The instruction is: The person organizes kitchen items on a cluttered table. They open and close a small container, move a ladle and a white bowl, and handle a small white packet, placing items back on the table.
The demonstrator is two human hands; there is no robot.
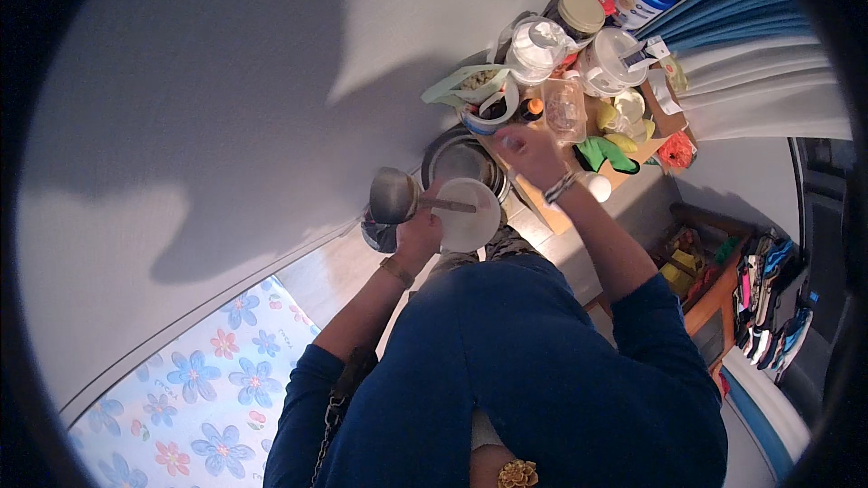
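My left hand grips the handle of a metal ladle or small pan, whose cup sticks out on the left. The handle crosses a round white bowl, held at its rim by the same hand. My right hand is raised over the near edge of the wooden table, fingers curled. Blur hides whether anything small is between them. Just beyond it stand a dark bottle with an orange cap and a clear plastic box. Below both hands, a wide metal pot or basin stands against the wall.
Jars, a lidded white container, an open bag, a green cloth and a white cup crowd the table. A wall runs along the left. At right is a wooden cabinet beside hanging clothes.
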